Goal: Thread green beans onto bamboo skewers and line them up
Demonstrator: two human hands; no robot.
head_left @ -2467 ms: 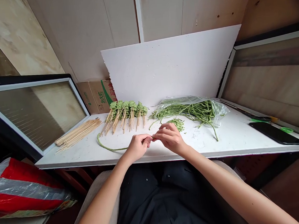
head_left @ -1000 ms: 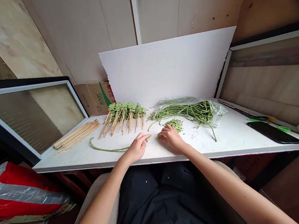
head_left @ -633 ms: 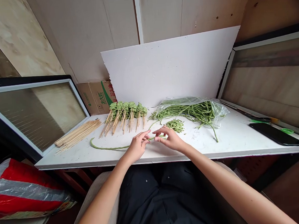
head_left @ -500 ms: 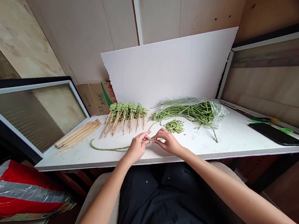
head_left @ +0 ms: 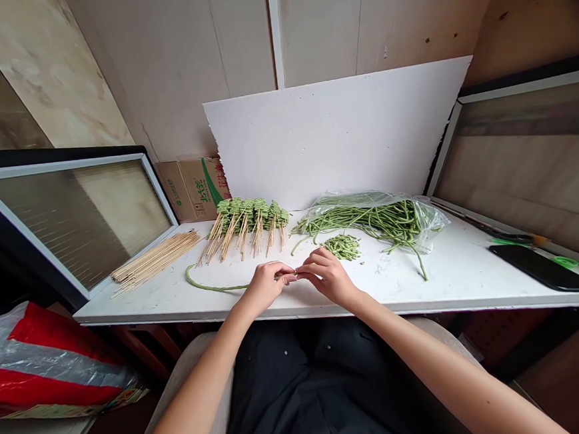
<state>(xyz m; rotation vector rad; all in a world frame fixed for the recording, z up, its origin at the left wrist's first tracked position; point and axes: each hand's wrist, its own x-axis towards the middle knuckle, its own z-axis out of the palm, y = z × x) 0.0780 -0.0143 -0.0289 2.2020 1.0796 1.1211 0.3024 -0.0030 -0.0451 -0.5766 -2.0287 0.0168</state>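
A long green bean (head_left: 215, 288) curves over the white table and runs up into my left hand (head_left: 269, 284), whose fingers are closed around it. My right hand (head_left: 327, 278) pinches at the bean's end, fingertips against those of the left; the bit between them is mostly hidden. Just beyond my right hand lies a small heap of short bean pieces (head_left: 342, 246). Farther back on the right, whole long beans (head_left: 370, 220) spill from a clear plastic bag (head_left: 430, 222). Bean pieces threaded on skewers (head_left: 249, 215) are stacked at the back left.
Bare bamboo skewers (head_left: 157, 259) lie at the left. A black phone (head_left: 544, 267) rests near the right edge beside a green ring (head_left: 566, 262). A white board (head_left: 338, 133) stands behind, with framed panels (head_left: 84, 220) at the sides and a cardboard box (head_left: 190, 188) in the corner.
Both hands have closed in together, and the bean stretch that showed between and past the fingers is now mostly covered. The whole view has shifted slightly.
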